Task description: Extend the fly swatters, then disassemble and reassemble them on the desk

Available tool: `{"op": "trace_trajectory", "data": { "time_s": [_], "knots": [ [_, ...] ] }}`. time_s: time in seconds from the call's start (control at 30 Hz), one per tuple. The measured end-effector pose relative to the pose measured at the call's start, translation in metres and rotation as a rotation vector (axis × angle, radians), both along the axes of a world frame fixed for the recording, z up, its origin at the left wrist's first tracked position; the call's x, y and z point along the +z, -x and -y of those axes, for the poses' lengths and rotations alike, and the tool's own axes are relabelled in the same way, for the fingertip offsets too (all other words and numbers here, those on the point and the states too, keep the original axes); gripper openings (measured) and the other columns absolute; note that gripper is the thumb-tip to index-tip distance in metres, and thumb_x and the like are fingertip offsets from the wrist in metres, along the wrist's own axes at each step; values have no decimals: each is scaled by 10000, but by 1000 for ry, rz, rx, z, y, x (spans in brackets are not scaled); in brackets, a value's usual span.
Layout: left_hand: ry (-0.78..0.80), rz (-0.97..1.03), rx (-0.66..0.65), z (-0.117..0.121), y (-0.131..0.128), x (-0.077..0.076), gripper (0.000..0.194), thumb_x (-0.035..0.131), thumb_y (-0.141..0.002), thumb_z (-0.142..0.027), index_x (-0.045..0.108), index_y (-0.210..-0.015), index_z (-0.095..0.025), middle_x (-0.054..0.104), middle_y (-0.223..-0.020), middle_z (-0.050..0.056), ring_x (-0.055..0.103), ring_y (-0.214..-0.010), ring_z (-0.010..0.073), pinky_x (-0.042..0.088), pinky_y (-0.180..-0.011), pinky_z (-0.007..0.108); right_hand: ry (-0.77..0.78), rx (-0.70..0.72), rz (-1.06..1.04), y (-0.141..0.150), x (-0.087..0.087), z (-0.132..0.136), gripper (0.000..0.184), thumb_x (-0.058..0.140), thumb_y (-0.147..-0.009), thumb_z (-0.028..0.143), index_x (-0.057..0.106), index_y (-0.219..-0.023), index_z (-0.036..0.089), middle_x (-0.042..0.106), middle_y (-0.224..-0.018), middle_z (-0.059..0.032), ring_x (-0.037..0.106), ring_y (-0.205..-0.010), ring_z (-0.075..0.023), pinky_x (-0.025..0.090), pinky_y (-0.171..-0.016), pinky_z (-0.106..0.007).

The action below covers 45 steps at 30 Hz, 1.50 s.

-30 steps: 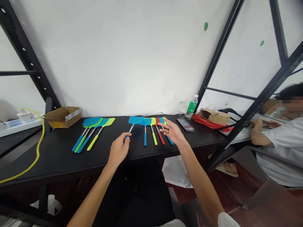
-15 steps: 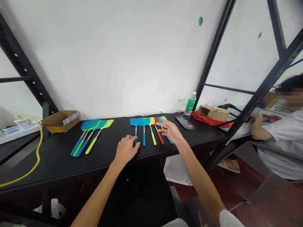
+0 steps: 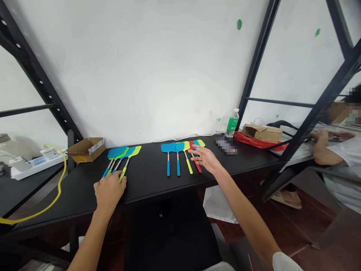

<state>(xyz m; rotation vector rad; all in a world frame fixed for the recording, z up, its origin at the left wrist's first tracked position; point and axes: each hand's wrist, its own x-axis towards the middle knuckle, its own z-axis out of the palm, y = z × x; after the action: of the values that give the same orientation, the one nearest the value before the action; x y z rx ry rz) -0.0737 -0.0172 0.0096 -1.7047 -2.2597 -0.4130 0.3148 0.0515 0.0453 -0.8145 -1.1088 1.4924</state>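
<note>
Left hand (image 3: pixel 109 187) was over the smooth handles (image 3: pixel 123 174) of the left swatters (image 3: pixel 122 153) on the black table (image 3: pixel 146 169); couldn't tell if it had hold. Their heads (image 3: pixel 115 151) overlapped, so one tug could've dragged that bunch crooked. Right hand (image 3: pixel 208 159) hovered, spread wide, empty; a careless dip could've bumped the right swatters (image 3: pixel 180 147): flat textured plastic, skinny metal-looking shafts (image 3: pixel 168 157).

1 white sleeve (image 3: pixel 284 262) at the right arm (image 3: pixel 243 210), 1 slim ring (image 3: pixel 102 179) on the left hand (image 3: pixel 109 189)
</note>
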Motion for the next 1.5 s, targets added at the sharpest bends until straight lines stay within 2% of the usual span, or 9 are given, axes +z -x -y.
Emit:
{"op": "trace_trajectory", "data": {
  "time_s": [0.1, 0.23, 0.43, 0.6, 0.8, 0.97, 1.13, 1.27, 1.5],
  "knots": [
    [68, 43, -47, -2, -3, 1, 473, 326, -947, -329, 610, -1273, -137, 721, -1059, 176, 653, -1004, 372, 418, -868, 499, 1, -10, -9, -1, 0, -1, 300, 593, -898, 290, 608, -1185, 200, 713, -1187, -131, 720, -710, -156, 527, -530, -214],
    [87, 17, -214, 1, 2, 7, 497, 289, -956, -307, 533, -1352, -129, 695, -1156, 177, 649, -1034, 358, 432, -795, 426, -3, -10, -14, -5, -1, -6, 297, 604, -888, 306, 621, -1166, 201, 711, -1195, -125, 719, -700, -151, 518, -517, -207],
    [5, 71, -239, 15, -3, 39, 473, 297, -968, -291, 524, -1371, -196, 707, -1014, 140, 668, -894, 314, 411, -663, 346, -15, -5, -19, -7, -2, -9, 312, 604, -893, 346, 631, -1166, 200, 712, -1194, -125, 720, -709, -148, 510, -515, -198],
    [-126, 366, -305, 23, -28, 62, 454, 306, -974, -295, 566, -1342, -242, 668, -804, 51, 636, -702, 215, 430, -637, 297, -2, -22, -33, -10, -1, -12, 328, 623, -880, 363, 609, -1168, 205, 712, -1190, -125, 717, -695, -155, 513, -510, -211],
    [-216, 540, -566, 37, -57, 72, 451, 367, -990, -440, 557, -1361, -267, 615, -791, 14, 618, -759, 193, 451, -654, 272, -54, -45, -57, -17, 11, -5, 409, 614, -894, 450, 563, -1247, 250, 669, -1266, -107, 722, -792, -181, 536, -525, -236],
    [-317, 442, -681, 46, -75, 78, 384, 412, -991, -375, 580, -1321, -269, 623, -936, 31, 524, -660, 154, 425, -633, 275, -139, 130, -40, -16, 24, 10, 473, 529, -934, 531, 583, -1292, 226, 639, -1309, -135, 713, -894, -226, 586, -739, -355],
    [-402, 382, -679, 49, -80, 81, 367, 384, -1005, -308, 602, -1298, -275, 609, -1014, 49, 519, -654, 148, 415, -633, 280, -129, 227, -55, -8, 29, 20, 409, 590, -918, 455, 618, -1251, 218, 650, -1286, -126, 705, -911, -226, 579, -713, -330],
    [-334, 341, -651, 52, -75, 83, 390, 369, -1011, -346, 576, -1333, -270, 635, -941, 35, 528, -615, 149, 408, -595, 272, -38, 189, -122, -5, 32, 21, 356, 573, -922, 418, 644, -1183, 187, 673, -1239, -127, 702, -820, -200, 579, -681, -322],
    [-57, 231, -724, 57, -90, 81, 400, 522, -918, -555, 692, -1163, -288, 730, -982, 23, 678, -828, 202, 473, -726, 263, 107, 46, -280, -9, 37, 21, 245, 559, -895, 326, 670, -1063, 186, 694, -1203, -96, 676, -737, -156, 512, -512, -236]
  ]
}}
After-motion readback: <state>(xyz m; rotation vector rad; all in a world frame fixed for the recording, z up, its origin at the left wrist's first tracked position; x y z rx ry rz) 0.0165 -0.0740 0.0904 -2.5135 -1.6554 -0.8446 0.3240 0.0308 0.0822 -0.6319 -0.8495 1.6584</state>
